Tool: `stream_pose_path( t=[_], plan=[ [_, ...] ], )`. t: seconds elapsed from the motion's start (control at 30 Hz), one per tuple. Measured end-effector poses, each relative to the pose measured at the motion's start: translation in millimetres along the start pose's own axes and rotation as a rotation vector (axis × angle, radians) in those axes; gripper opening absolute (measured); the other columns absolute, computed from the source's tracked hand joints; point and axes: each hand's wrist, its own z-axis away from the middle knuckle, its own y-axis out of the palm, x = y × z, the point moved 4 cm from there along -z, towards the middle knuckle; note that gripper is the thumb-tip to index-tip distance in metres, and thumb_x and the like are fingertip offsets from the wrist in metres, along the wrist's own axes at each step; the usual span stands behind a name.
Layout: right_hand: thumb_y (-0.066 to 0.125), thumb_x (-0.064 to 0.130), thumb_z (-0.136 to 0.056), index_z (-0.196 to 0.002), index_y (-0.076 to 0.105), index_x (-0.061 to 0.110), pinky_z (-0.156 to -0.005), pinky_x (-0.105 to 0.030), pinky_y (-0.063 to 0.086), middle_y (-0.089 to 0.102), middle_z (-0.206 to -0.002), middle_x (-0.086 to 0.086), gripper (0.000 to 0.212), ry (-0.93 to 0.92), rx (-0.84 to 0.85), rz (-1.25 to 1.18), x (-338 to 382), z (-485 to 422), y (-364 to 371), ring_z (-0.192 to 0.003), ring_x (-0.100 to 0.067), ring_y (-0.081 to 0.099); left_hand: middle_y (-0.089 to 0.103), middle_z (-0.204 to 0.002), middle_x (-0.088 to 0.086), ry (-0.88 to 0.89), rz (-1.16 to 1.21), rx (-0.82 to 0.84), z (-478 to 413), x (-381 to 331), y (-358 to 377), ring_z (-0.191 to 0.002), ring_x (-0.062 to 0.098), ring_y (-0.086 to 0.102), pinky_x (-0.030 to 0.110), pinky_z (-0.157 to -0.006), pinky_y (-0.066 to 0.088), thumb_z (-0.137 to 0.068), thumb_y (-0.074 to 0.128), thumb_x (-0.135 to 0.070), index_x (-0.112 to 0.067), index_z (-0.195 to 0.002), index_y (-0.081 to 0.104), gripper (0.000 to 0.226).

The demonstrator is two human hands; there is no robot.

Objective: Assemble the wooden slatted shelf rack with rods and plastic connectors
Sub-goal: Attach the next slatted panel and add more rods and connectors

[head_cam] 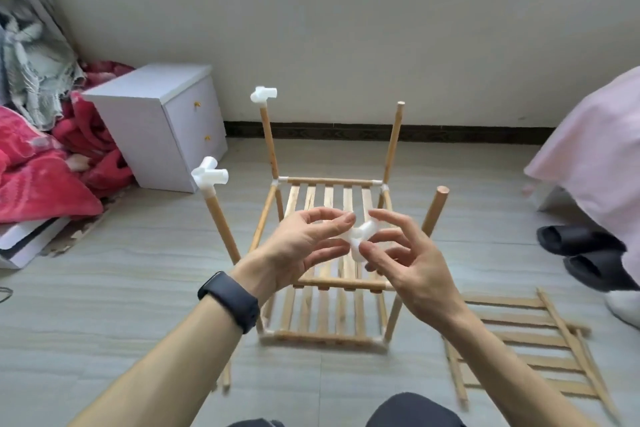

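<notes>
Left hand (304,243) and right hand (410,255) both pinch one white connector (361,235), partly covered by them; rack (329,181) behind partly blocked.

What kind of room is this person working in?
Probably a bedroom at home: a white cabinet with drawers, red blankets heaped on the left, and a pink cover on the right, likely over a bed.

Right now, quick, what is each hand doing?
Left hand: closed, pinching the small white plastic connector with its fingertips.
Right hand: closed, pinching the same connector from the other side, thumb on it.
</notes>
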Motion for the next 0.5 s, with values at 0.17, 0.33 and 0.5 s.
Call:
stream_pose_path(
  t=[0.17,0.33,0.5],
  plan=[
    [0.076,0.042,-0.086,-0.137,0.06,0.029,-0.066,-0.022,0.06,0.072,-0.103,0.009,0.055,-0.291,-0.209,0.389,29,-1,-34,-0.077,-0.006,0.073,0.077,-0.097,0.016,0.115,-0.061,0.047,-10,-18,43,-0.093,0.03,0.075,0.027,-0.073,0.06,-0.08,0.084,-0.019,-0.005,-0.103,0.068,0.031],
    [0.07,0.03,-0.096,-0.129,0.066,0.02,-0.069,-0.021,0.058,0.071,-0.094,0.008,0.035,-0.461,-0.341,0.569,45,-6,-64,-0.08,-0.006,0.069,0.076,-0.1,0.009,0.224,-0.144,0.102,-21,-31,71,-0.097,0.027,0.074,0.03,-0.079,0.06,-0.081,0.081,-0.04,-0.009,-0.11,0.07,0.044],
    [0.07,0.03,-0.095,-0.131,0.062,0.028,-0.08,-0.028,0.06,0.076,-0.103,0.007,0.037,-0.234,-0.457,0.259,43,-17,-115,-0.095,-0.012,0.074,0.069,-0.108,-0.007,0.288,-0.639,-0.07,-44,-9,75,-0.094,0.008,0.07,0.02,-0.069,0.055,-0.089,0.073,-0.041,-0.028,-0.118,0.064,0.033]
  ],
)
